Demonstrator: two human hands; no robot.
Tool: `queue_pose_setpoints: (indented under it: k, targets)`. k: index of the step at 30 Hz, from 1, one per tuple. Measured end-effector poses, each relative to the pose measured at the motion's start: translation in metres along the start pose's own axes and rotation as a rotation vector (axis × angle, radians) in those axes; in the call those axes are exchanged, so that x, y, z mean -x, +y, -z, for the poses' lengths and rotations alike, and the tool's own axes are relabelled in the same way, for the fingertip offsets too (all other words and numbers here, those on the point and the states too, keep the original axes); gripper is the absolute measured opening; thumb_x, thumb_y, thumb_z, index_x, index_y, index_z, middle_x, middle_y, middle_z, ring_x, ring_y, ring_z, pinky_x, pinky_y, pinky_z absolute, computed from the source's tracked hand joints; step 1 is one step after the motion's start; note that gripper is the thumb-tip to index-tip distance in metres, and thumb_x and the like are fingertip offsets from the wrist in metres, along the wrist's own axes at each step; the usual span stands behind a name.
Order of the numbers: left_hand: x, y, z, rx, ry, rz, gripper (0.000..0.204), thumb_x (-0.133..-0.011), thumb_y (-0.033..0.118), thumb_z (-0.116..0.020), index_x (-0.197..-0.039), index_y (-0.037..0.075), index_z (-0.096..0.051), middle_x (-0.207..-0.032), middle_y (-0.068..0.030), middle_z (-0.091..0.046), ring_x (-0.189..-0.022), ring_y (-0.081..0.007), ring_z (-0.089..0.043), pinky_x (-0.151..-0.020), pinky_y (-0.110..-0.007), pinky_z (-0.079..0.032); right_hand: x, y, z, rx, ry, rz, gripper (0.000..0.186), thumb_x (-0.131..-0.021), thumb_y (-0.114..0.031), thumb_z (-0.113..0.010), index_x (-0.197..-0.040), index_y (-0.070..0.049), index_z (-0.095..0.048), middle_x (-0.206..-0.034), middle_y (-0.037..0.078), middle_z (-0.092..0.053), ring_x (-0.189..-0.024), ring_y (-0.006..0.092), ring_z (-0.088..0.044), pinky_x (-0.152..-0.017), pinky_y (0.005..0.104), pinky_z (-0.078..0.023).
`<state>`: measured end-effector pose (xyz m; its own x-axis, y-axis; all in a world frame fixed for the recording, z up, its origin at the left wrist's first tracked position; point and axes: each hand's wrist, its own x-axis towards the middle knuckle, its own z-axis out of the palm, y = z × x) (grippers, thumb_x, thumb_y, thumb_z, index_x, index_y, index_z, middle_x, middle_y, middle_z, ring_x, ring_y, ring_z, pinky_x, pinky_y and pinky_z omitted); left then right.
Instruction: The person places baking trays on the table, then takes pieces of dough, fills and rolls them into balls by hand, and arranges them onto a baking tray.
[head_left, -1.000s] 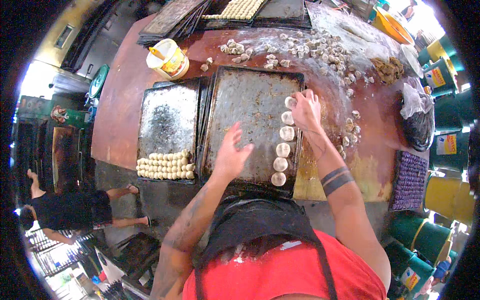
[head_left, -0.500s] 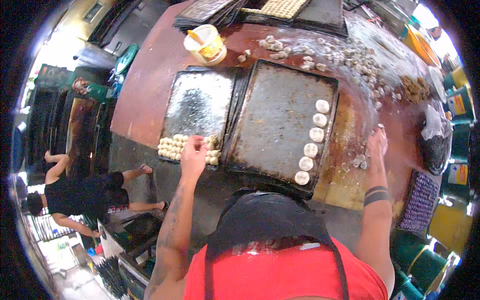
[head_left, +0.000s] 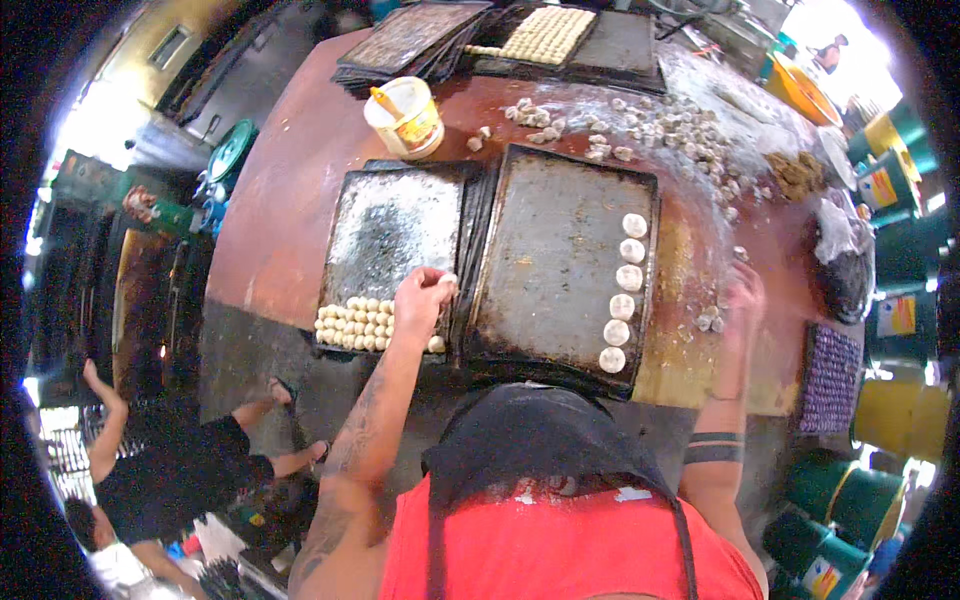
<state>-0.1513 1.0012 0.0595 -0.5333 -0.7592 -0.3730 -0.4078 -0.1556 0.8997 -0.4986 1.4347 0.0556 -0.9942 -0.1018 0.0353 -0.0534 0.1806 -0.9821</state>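
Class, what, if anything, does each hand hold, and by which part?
The left hand pinches a pale dough ball at its left side. The right hand is blurred; whether it holds anything cannot be told.

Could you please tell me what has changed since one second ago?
The left hand moved left from the right tray and now pinches a dough ball. The right hand released the top disc and moved right, near loose lumps. The six-disc row stayed.
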Motion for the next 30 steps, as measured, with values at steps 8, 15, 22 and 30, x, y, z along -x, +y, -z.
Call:
queue_pose_setpoints:
  k: [8,15,22,30]
  targets:
    - [0.039,0.081,-0.106,0.443,-0.579,0.050,0.033,-0.096,0.002,-0.071,-0.127,-0.004,-0.062,-0.112,-0.0131,-0.073,-0.100,-0.0186,-0.072,-0.088,-0.031,-0.061,0.129,-0.118,-0.185,0.208,-0.581,0.326,0.028,-0.088,-0.001,-0.074,-0.116,-0.003,-0.070,-0.107,0.008,-0.071,-0.099,0.0191,-0.068,-0.087,0.0323,-0.056]
    - [0.048,0.090,-0.106,0.547,-0.667,-0.029,0.035,-0.103,0.014,-0.066,-0.134,0.000,-0.058,-0.116,-0.0097,-0.070,-0.108,-0.0156,-0.066,-0.096,-0.032,-0.055,0.145,-0.155,-0.182,0.352,-0.489,0.515,0.031,-0.087,-0.004,-0.076,-0.117,-0.002,-0.069,-0.117,0.010,-0.066,-0.109,0.0207,-0.066,-0.088,0.0361,-0.056]
    - [0.049,0.119,-0.114,0.720,-0.837,-0.029,0.034,-0.098,0.013,-0.073,-0.128,-0.002,-0.066,-0.114,-0.0117,-0.073,-0.097,-0.0177,-0.069,-0.088,-0.035,-0.058,0.139,-0.153,-0.179,-0.303,-0.596,-0.001,0.024,-0.096,-0.011,-0.073,-0.116,0.000,-0.066,-0.108,0.008,-0.071,-0.094,0.0173,-0.069,-0.084,0.0324,-0.057]
    - [0.079,0.135,-0.136,0.579,-0.473,-0.318,0.025,-0.100,0.009,-0.068,-0.121,-0.004,-0.065,-0.106,-0.0072,-0.071,-0.103,-0.0155,-0.067,-0.091,-0.030,-0.056,0.140,-0.176,-0.177,-0.210,-0.269,0.235,0.020,-0.094,-0.007,-0.070,-0.113,-0.003,-0.071,-0.105,0.008,-0.068,-0.097,0.0213,-0.067,-0.089,0.0348,-0.056]
